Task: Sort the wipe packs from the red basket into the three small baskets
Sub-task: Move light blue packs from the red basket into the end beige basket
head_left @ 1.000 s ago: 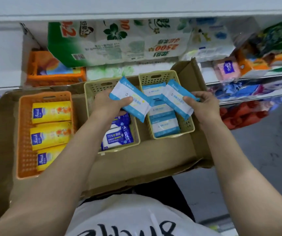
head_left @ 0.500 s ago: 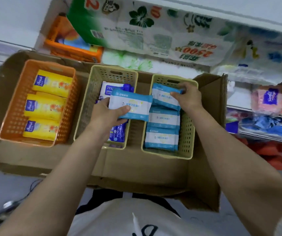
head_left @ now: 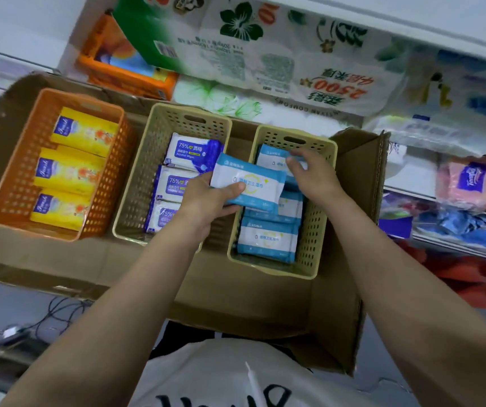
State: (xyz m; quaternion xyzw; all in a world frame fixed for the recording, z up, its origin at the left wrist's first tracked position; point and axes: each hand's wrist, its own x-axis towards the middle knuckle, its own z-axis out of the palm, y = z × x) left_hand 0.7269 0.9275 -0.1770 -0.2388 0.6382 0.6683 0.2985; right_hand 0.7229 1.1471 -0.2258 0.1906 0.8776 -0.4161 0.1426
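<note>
A: Baskets, count?
B: Three, side by side in a cardboard tray (head_left: 235, 292). Orange basket (head_left: 15, 183): three yellow packs (head_left: 68, 170). Middle beige basket (head_left: 144, 183): three purple-and-white alcohol wipe packs (head_left: 188, 152), the nearest two partly covered by the left hand (head_left: 203, 201). Right beige basket (head_left: 313, 230): light-blue packs (head_left: 268, 239); one lies in full view at the near end, at least two more are overlapped, so the exact number is unclear.

A: Pack in hand?
B: One light-blue wipe pack (head_left: 249, 183), white centre with a yellow ring and blue ends, gripped at its lower left between thumb and fingers. It is held tilted above the gap between the two beige baskets, overlapping the right one.

A: Right hand?
B: Right hand (head_left: 309, 174) is over the far end of the right basket, fingers loosely bent down onto the far pack; whether it pinches or merely touches cannot be told.

A: Hard to read?
B: The shelf goods behind are blurred.
</note>
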